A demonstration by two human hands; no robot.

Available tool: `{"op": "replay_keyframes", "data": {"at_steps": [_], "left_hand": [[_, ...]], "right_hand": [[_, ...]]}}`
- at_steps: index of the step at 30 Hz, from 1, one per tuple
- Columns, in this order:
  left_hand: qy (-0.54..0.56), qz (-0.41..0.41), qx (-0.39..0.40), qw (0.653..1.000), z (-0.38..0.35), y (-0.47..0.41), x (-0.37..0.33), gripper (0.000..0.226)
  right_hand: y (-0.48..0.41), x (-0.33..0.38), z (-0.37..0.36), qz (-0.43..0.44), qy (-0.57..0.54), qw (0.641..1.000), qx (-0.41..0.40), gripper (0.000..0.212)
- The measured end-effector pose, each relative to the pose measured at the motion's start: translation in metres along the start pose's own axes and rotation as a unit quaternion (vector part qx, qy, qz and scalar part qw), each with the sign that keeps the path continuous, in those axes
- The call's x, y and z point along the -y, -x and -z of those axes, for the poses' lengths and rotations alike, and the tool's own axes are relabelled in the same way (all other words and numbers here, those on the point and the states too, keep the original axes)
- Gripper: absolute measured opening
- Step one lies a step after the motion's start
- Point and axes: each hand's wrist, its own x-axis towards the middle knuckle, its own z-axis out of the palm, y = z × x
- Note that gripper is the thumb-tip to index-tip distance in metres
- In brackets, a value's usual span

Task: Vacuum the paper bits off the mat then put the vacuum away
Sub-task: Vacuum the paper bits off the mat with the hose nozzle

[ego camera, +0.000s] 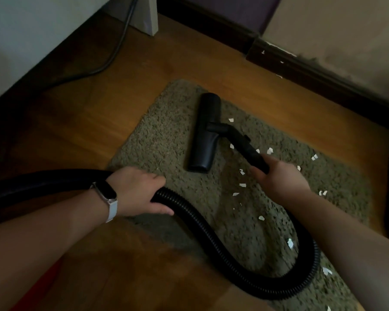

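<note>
A shaggy grey-green mat (166,142) lies on the wooden floor. The black vacuum floor head (205,133) rests flat on it, joined to a short black tube (245,147). My right hand (278,178) grips the near end of that tube. A ribbed black hose (211,232) loops from the tube across the mat's near side and back to my left hand (139,189), which holds it at the mat's left edge. Several white paper bits (242,185) are scattered on the mat to the right of the head and near my right arm.
A dark cable (112,57) runs along the floor at the back left by a white furniture leg (147,16). A dark skirting board (312,72) lines the wall at the back right. Bare wooden floor (88,122) lies left of the mat.
</note>
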Motion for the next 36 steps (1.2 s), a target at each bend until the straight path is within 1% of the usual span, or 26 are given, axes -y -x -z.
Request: {"op": "replay_keyframes", "data": {"at_steps": [2,4,9,11,14,18,20,22,24,28,31,33,36], "left_hand": [[-0.001,0.001,-0.041,0.999,-0.001,-0.007,0.001,0.077],[0.003,0.004,-0.055,0.998,-0.001,-0.010,0.003,0.077],[0.021,0.013,-0.089,0.996,-0.001,-0.008,0.003,0.083],[0.023,0.009,-0.091,0.996,-0.002,-0.008,0.002,0.079],[0.012,-0.010,-0.142,0.990,0.002,-0.013,0.005,0.071],[0.016,-0.036,-0.141,0.989,0.016,-0.016,0.007,0.071],[0.005,-0.039,-0.094,0.995,0.031,-0.019,0.002,0.075],[-0.017,-0.017,-0.017,1.000,0.048,-0.023,-0.004,0.079],[-0.026,-0.001,0.057,0.998,0.061,-0.030,-0.012,0.079],[-0.072,-0.043,0.176,0.981,0.066,-0.036,-0.040,0.066],[-0.090,-0.074,0.228,0.967,0.048,-0.030,-0.069,0.056],[-0.097,-0.087,0.257,0.958,0.033,-0.025,-0.090,0.059],[-0.091,-0.072,0.267,0.957,0.015,-0.020,-0.125,0.063]], "right_hand": [[-0.001,0.000,0.005,0.016,0.031,0.999,0.002,0.043],[0.001,-0.011,0.011,0.015,0.041,0.999,-0.004,0.044],[0.019,-0.066,0.020,-0.045,0.004,0.999,-0.010,0.037],[0.028,-0.084,0.023,-0.060,0.002,0.998,-0.015,0.034],[0.038,-0.098,0.021,-0.083,-0.003,0.996,-0.011,0.033],[0.038,-0.090,0.017,-0.081,-0.025,0.996,-0.002,0.031],[0.034,-0.079,0.014,-0.055,-0.019,0.998,-0.001,0.034],[0.029,-0.064,0.011,-0.022,0.000,1.000,0.012,0.040],[0.026,-0.048,0.008,0.002,0.020,0.999,0.025,0.041],[0.024,-0.038,0.006,0.012,0.019,0.999,0.042,0.039],[0.023,-0.041,0.016,0.025,0.023,0.998,0.050,0.034],[0.020,-0.045,0.026,0.030,0.039,0.997,0.058,0.030],[0.016,-0.057,0.035,0.034,0.046,0.996,0.067,0.029]]}}
